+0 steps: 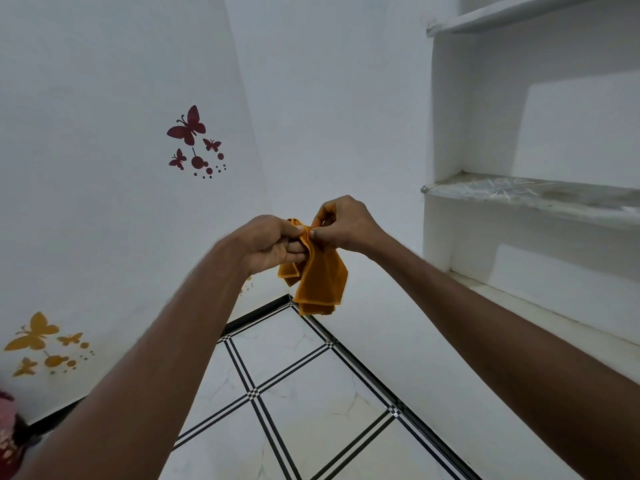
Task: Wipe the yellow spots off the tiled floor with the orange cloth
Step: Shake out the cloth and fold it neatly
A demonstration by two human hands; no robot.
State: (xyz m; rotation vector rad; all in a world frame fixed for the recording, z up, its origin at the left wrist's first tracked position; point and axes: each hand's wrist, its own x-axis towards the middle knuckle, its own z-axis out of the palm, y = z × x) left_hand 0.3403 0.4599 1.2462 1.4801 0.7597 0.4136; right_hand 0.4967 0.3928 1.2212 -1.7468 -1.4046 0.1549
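Note:
The orange cloth (318, 282) hangs folded and bunched in front of me, held up in the air by both hands. My left hand (270, 242) grips its upper left part, fingers curled around the fabric. My right hand (341, 223) pinches the top of the cloth between thumb and fingertips. Below lies the tiled floor (298, 407), white marble-look tiles with black striped borders. No yellow spots show on the visible tiles; my arms hide part of the floor.
White walls meet in a corner ahead. The left wall carries red butterfly stickers (194, 140) and yellow butterfly stickers (38, 341). Built-in white shelves (519, 195) stand at the right. A dark red and pink object (8, 431) sits at the lower left edge.

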